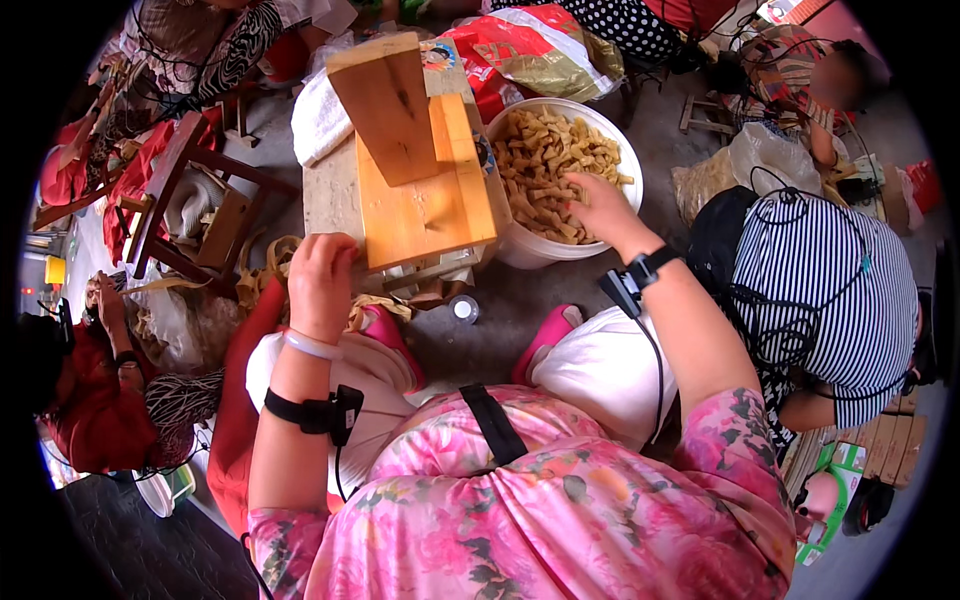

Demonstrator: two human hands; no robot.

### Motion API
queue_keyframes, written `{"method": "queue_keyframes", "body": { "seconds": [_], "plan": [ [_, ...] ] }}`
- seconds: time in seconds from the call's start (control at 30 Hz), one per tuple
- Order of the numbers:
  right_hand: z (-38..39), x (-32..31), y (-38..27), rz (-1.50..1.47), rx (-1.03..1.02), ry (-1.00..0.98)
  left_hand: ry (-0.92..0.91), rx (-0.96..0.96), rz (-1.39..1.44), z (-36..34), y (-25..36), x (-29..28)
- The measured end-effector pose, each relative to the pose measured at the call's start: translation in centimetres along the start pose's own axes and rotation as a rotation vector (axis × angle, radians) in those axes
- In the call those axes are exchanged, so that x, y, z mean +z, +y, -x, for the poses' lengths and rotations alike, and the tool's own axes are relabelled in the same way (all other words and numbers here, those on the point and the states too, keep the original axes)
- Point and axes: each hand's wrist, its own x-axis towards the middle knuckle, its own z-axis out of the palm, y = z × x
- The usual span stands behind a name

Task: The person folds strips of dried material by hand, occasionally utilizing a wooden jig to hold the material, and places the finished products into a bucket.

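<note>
My left hand has curled fingers beside the near left corner of a wooden board; what it holds, if anything, is hidden. A tapered wooden block stands on the board, which lies on a worn table. My right hand reaches into a white bucket at the table's right, its curled fingertips among many small, tan, knobbly pieces; whether it grips one is unclear.
Co-workers sit close around, one in stripes at right, one in red at left. A folded white cloth, wooden chair, plastic sack and small cylindrical container surround the table. My pink-sandalled feet are below.
</note>
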Motion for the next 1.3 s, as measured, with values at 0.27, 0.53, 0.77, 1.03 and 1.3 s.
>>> {"method": "queue_keyframes", "body": {
  "seconds": [0.27, 0.53, 0.77, 1.03, 1.3],
  "plan": [
    [11.2, -3.5, -1.5, -1.068, 0.364, 0.023, -0.202, -1.06, 1.396, 9.2, 2.3, 2.3],
    [13.6, -2.7, -2.8, -1.036, 0.302, 0.022, 0.241, -1.191, 1.532, 6.4, -1.9, 13.6],
    [12.1, -0.7, -2.2, -0.73, 0.239, -0.243, -0.257, -1.17, 1.242, 6.7, -1.5, 10.4],
    [10.7, 1.3, -5.4, -0.517, 0.101, -0.463, -0.294, -0.593, 1.295, 1.9, -1.7, -9.3],
    [9.9, 3.1, -5.8, -0.41, 0.373, -0.728, -0.043, -0.991, 0.278, 19.9, -22.0, -3.1]
  ]
}}
